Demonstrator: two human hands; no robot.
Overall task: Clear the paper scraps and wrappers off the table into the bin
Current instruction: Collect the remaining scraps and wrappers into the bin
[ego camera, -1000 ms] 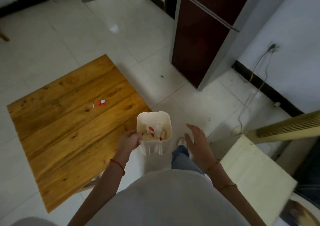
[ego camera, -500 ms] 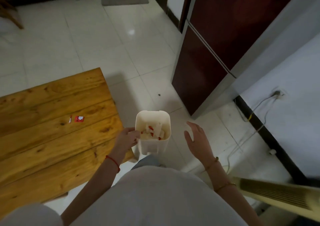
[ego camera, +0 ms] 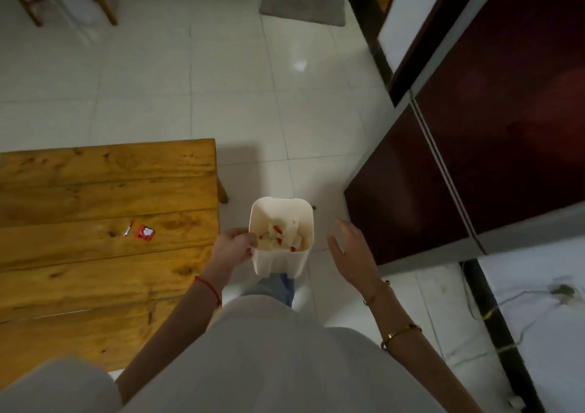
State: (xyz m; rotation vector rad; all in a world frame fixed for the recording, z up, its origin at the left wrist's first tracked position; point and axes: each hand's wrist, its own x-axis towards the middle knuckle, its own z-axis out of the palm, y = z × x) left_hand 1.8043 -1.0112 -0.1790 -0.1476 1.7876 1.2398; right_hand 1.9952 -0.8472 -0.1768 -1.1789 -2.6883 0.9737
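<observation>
No text, label, brand or number can be read; the print on the red wrapper (ego camera: 144, 232) is blurred.

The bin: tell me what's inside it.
The bin holds a heap of white paper scraps and red-and-white wrappers. Its bottom is hidden beneath them.

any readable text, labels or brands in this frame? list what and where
None legible.
Red wrapper on the table: a white mark, too blurred to read.
Small scrap beside it: no text discernible.
Scraps in the bin, held by the left hand: red and white, unreadable.
</observation>
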